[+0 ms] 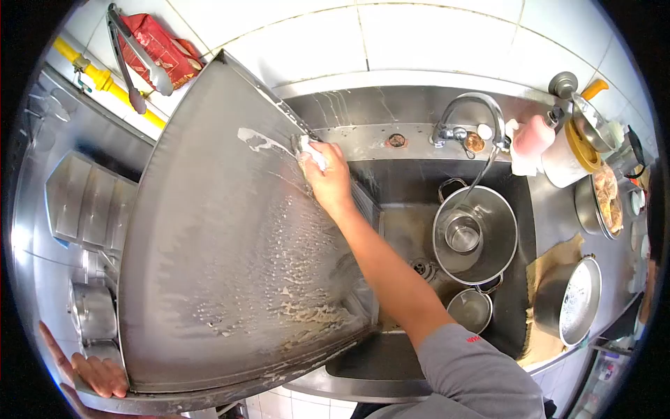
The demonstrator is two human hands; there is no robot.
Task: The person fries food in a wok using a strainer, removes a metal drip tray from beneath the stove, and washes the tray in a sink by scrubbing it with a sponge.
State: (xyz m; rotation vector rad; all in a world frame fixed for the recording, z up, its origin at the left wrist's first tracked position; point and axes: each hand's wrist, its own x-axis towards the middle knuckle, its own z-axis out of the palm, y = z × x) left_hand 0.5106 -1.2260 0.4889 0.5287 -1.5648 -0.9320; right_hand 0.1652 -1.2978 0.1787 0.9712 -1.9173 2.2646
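Observation:
A large flat metal panel (209,209) leans over the left side of the sink, with suds and droplets on its surface. Near its upper right edge, my right hand (326,171) is closed round a white, foamy scrubbing pad (312,155) pressed against the metal. A streak of foam lies just left of that hand. My left hand (98,371) is at the panel's lower left corner, its fingertips on the edge and one finger stretched out; part of the hand is out of view.
A sink (527,279) holds a large pot (477,234) under the faucet (477,98) and a smaller pot (470,311). Bottles, bowls and another pot (569,300) stand on the right. Tongs (136,59) hang at the upper left, near a yellow pipe (105,82).

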